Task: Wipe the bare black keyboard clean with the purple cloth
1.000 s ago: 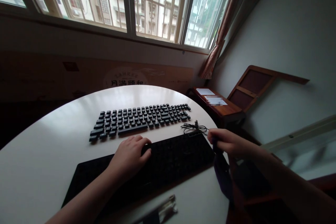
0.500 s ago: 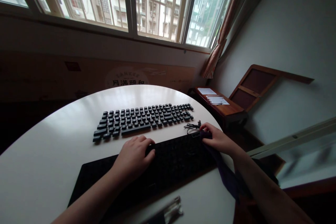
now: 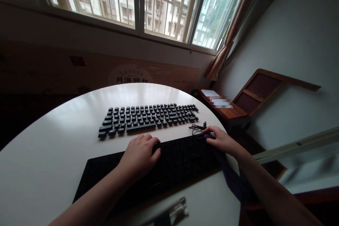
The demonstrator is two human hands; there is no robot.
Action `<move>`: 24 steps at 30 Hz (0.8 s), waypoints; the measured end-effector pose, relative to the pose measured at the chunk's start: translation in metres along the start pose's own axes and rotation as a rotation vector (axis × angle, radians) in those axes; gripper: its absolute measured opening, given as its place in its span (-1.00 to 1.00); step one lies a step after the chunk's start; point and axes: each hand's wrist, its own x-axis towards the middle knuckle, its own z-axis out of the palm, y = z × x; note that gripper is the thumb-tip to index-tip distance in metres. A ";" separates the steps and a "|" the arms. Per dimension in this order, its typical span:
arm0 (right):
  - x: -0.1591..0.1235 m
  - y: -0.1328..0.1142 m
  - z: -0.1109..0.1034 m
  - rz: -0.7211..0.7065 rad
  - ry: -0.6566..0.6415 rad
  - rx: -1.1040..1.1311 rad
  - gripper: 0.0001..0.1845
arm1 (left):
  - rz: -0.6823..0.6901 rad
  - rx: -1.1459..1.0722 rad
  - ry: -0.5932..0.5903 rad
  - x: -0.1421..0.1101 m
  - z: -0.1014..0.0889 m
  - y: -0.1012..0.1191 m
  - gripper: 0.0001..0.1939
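A black keyboard body, its keycaps removed, lies across the white round table. My left hand grips its far edge near the middle, fingers curled over it and the thumb on top. At the far right corner, my right hand pinches a purple cloth against the keyboard, beside a small outlined panel. The cloth's loose end hangs down to the right under my forearm. Beyond the keyboard, the loose black keycaps stand in rows like a keyboard layout. A coiled black cable lies near my right fingertips.
On the white table, a partly cut-off item with a clear, shiny end lies near the front edge. A wooden chair with papers on it stands to the right. A barred window and a curtain are behind.
The whole view has shifted slightly, so the table things appear a bit further right. Less of the purple cloth shows at my right fingertips. My left hand keeps its place on the keyboard.
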 end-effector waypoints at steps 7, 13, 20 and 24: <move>-0.005 0.003 0.008 0.013 0.070 0.000 -0.67 | -0.013 0.005 0.000 0.002 0.001 0.000 -0.68; -0.003 0.000 -0.001 -0.017 -0.012 0.021 -0.60 | -0.007 0.009 0.004 0.001 0.002 -0.002 -0.67; 0.006 -0.003 -0.006 -0.030 -0.064 0.029 -0.57 | -0.013 0.001 0.011 0.001 0.001 -0.002 -0.67; 0.004 -0.002 -0.001 -0.024 -0.001 0.034 -0.65 | -0.011 -0.004 0.002 0.000 0.001 -0.001 -0.67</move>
